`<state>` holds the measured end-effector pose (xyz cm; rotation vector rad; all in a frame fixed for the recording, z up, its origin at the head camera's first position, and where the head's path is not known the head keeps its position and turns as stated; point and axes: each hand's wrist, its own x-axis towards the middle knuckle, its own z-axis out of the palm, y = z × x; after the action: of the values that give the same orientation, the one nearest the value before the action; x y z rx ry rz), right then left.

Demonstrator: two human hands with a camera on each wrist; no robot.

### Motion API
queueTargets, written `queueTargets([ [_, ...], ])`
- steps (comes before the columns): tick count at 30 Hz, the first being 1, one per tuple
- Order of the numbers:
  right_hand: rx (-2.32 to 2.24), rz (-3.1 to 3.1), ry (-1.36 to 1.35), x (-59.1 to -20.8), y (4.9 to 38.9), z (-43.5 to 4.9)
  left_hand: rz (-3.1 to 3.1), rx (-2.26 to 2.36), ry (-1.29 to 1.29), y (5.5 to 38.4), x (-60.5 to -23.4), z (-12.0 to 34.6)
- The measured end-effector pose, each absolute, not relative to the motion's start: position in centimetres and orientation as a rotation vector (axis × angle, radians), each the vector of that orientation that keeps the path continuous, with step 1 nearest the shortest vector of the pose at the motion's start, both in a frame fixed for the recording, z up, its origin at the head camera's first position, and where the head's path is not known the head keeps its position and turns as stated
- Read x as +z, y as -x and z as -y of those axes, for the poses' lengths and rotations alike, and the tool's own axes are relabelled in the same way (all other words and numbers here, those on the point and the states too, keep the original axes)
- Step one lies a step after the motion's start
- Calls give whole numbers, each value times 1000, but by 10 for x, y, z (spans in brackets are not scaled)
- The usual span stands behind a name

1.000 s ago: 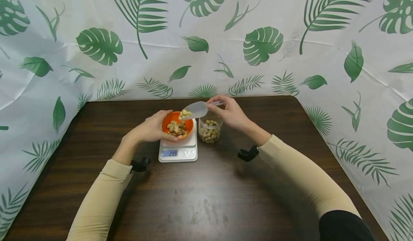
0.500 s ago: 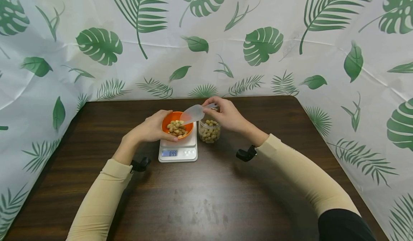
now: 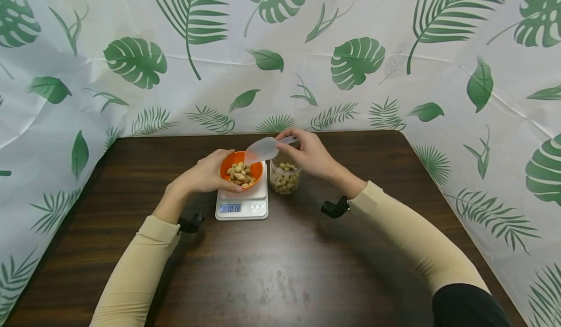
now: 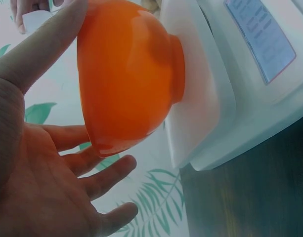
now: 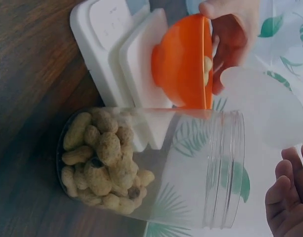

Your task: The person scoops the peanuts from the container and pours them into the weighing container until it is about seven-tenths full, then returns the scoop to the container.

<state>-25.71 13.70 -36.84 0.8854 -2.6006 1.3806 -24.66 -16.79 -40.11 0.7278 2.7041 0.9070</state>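
An orange bowl (image 3: 259,172) with peanuts (image 3: 239,173) in it stands on a white digital kitchen scale (image 3: 245,212), whose display shows what looks like 103.8. My left hand (image 3: 205,174) holds the bowl at its rim, thumb on the near side and fingers on the far side; the left wrist view has the last fingers spread off the wall. In my right hand (image 3: 308,153) is the handle of a translucent scoop (image 3: 261,150), its tip over the bowl's right rim. No peanuts show in the scoop. Beneath it, right of the scale, stands a clear jar (image 5: 181,163) partly filled with peanuts.
Everything stands near the back of a dark wooden table (image 3: 280,268). A white sheet with green leaf prints (image 3: 298,59) hangs behind the table. The jar is open at the top and stands close beside the scale.
The scoop tipped its peanuts into the bowl, shifting left, then rose slightly. The display climbed from about 29.9 through 89.5. My left hand stayed on the bowl.
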Motion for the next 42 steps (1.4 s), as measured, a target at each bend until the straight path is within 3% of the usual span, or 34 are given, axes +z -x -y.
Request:
queueTargets([
  [15, 1369, 2628, -1036, -378, 250, -125, -2665, 930, -691, 245, -400, 167],
  [42, 1414, 2556, -726, -362, 249, -177, -2670, 947, -636, 243, -397, 170],
])
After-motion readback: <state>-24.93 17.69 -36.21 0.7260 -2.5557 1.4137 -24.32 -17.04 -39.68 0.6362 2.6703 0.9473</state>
